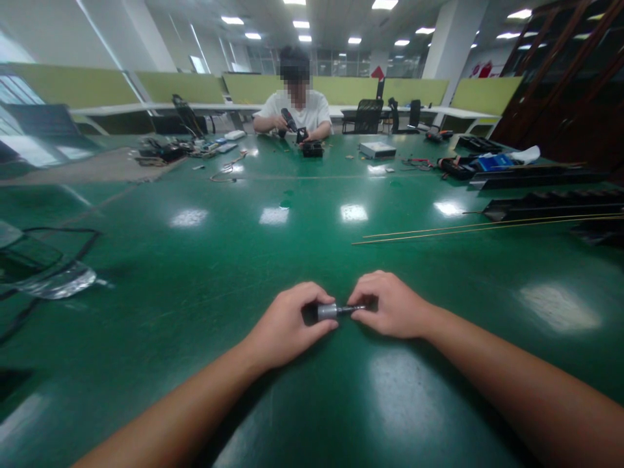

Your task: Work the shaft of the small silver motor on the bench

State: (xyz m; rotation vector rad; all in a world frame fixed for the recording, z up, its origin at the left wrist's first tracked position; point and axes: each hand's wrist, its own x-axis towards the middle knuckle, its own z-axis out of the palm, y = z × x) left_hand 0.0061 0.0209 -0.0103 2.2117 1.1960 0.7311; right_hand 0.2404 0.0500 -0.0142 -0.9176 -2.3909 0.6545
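Observation:
Just above the green table, a small grey cylinder (327,311) with a thin dark shaft (347,309) lies level between my hands. My left hand (292,320) is closed around the cylinder, thumb and fingers on opposite sides of it. From the other side, my right hand (385,305) pinches the far end of the shaft. Fingers hide both ends of the piece, and its exact kind cannot be made out.
The green table (205,273) stretches forward. Two thin rods (419,234) and black trays (556,205) lie right; a clear glass container (43,266) is left. Across the table a person (312,107) handles a power drill (288,119) and black parts. A white box (377,150) lies nearby.

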